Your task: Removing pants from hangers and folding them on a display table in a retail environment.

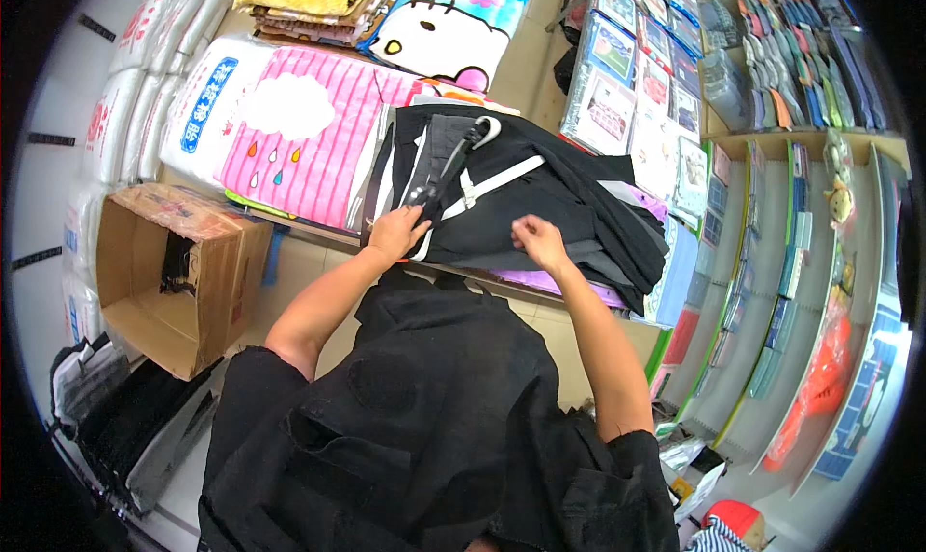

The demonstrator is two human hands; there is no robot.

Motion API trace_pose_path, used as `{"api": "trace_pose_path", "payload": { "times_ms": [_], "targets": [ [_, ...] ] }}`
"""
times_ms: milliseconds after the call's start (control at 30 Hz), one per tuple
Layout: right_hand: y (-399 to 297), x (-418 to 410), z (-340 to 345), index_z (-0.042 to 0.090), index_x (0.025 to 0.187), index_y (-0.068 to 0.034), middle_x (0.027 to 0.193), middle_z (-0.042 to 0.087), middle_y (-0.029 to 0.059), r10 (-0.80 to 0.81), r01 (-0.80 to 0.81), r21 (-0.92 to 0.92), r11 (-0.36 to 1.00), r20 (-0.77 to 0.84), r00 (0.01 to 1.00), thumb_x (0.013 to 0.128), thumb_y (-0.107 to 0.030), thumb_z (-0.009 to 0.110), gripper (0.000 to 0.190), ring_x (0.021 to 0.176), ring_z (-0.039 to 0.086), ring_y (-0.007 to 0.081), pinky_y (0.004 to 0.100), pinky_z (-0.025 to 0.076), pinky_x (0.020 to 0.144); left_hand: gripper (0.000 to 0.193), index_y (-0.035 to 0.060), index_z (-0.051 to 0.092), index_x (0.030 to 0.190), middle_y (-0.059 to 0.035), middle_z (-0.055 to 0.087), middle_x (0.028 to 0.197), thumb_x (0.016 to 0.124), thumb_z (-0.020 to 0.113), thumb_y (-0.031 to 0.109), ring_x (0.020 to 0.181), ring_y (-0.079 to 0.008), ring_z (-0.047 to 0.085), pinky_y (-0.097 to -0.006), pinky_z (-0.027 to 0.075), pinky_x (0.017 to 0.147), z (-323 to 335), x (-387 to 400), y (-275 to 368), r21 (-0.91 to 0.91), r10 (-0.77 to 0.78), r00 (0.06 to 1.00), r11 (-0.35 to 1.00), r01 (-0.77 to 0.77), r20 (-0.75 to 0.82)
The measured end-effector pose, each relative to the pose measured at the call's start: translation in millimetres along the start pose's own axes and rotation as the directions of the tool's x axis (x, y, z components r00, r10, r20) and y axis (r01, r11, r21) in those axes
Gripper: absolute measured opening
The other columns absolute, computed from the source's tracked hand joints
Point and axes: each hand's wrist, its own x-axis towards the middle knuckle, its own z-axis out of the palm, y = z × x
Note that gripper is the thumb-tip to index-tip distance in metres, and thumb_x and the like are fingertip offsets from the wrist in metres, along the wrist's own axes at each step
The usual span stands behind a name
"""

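Note:
A pile of black garments (521,219), some with white stripes, lies before me over the front of a display of folded textiles. A dark clip hanger (454,162) with a white hook (492,129) rests on top, along a grey-black waistband. My left hand (396,233) grips the near left edge of the garments, close to the hanger's lower end; its fingertips are partly hidden in the dark cloth. Over the middle of the pile is my right hand (539,242), its fingers curled in, with nothing visible in them. A white strap (503,181) crosses the cloth between both hands.
Left of the pile lie a pink striped blanket (304,136) and bagged white bedding (206,118). An open cardboard box (224,262) stands at the left. Packaged bedding sets (615,110) and shelves (781,277) line the right. Dark garments (130,414) lie at lower left.

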Motion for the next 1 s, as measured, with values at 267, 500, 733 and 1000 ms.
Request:
{"api": "trace_pose_path", "payload": {
  "times_ms": [267,500,733,1000],
  "targets": [
    [-109,61,15,0.073,0.085,0.001,0.07,0.07,0.0114,0.104,-0.106,0.003,0.994,-0.191,0.976,0.095,-0.063,0.061,0.066,0.063,0.07,0.0188,0.0335,0.055,0.065,0.025,0.0118,0.064,0.101,-0.0066,0.06,0.082,0.091,0.072,0.034,0.071,-0.0267,0.067,-0.0396,0.054,0.062,3,-8,5,0.046,0.248,0.968,0.968,-0.246,-0.033],
    [-122,63,19,0.074,0.079,0.002,0.087,0.074,0.0248,0.065,-0.207,-0.44,0.874,-0.316,0.946,0.087,-0.072,0.059,0.076,0.09,0.072,0.0408,0.047,0.053,0.087,0.029,0.0131,0.06,0.11,-0.0033,0.061,0.087,0.091,0.072,0.031,0.078,-0.0222,0.068,-0.0382,0.055,0.065,11,-13,-3,0.049,0.27,0.962,0.962,-0.269,-0.025],
    [-94,74,20,0.072,0.08,0.007,0.091,0.071,0.0315,-0.037,-0.116,-0.444,0.888,-0.321,0.946,0.092,-0.062,0.058,0.071,0.095,0.07,0.0471,0.0511,0.051,0.088,0.032,0.0128,0.061,0.112,-0.0028,0.062,0.091,0.088,0.073,0.031,0.082,-0.0218,0.069,-0.0369,0.055,0.068,10,-12,1,0.057,0.259,0.965,0.964,-0.261,0.032],
    [-107,60,31,0.068,0.074,0.007,0.082,0.068,0.032,-0.079,-0.052,-0.393,0.918,-0.31,0.948,0.092,-0.058,0.06,0.068,0.086,0.068,0.0486,0.0515,0.051,0.083,0.033,0.0114,0.062,0.114,-0.0075,0.063,0.093,0.09,0.072,0.031,0.081,-0.0285,0.07,-0.0428,0.056,0.069,1,-15,3,-0.003,0.149,0.988,0.989,-0.149,0.046]
  ]
}}
